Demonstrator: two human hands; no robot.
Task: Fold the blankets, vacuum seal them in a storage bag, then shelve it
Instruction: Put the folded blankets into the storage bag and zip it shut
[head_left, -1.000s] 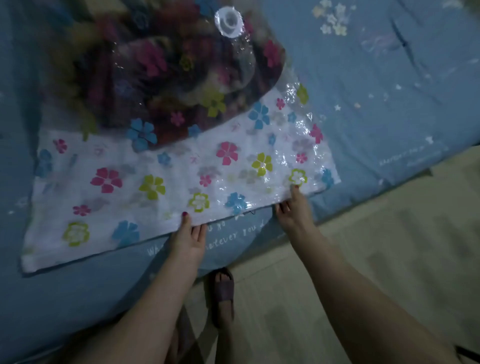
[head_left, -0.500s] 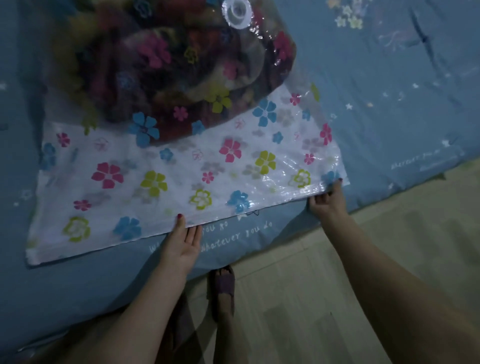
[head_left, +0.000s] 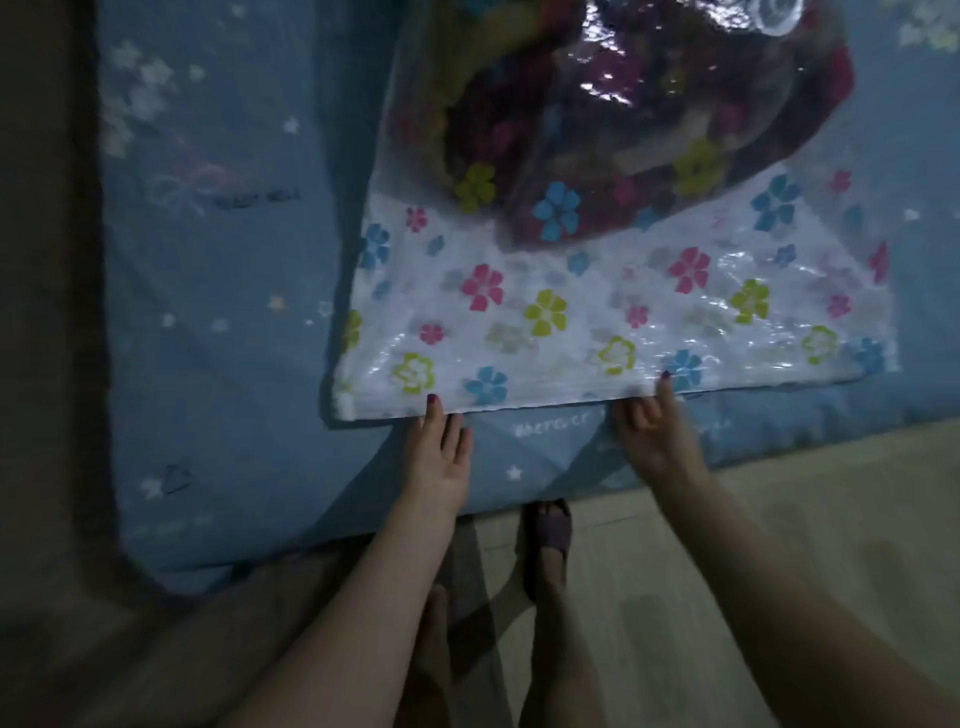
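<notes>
A clear vacuum storage bag (head_left: 597, 291) printed with coloured flowers lies flat on the bed. Dark, multicoloured folded blankets (head_left: 623, 130) fill its far half, and a round valve (head_left: 774, 15) sits at the top edge of the view. The bag's near edge runs along the bed's front. My left hand (head_left: 439, 457) has straight fingers, and one fingertip presses that edge near its left corner. My right hand (head_left: 654, 436) is blurred at the middle of the same edge, with its index finger on top and its other fingers curled beneath.
The bag rests on a blue bed sheet (head_left: 234, 312) with stars and writing, which spreads wide to the left. Pale wooden floor (head_left: 779, 519) lies in front of the bed, with my foot in a dark slipper (head_left: 548, 530) at the bed's edge.
My right hand slid right to the bag's right corner, then came back to mid-edge. My left hand moved left along the edge toward the left corner. The view shifted left.
</notes>
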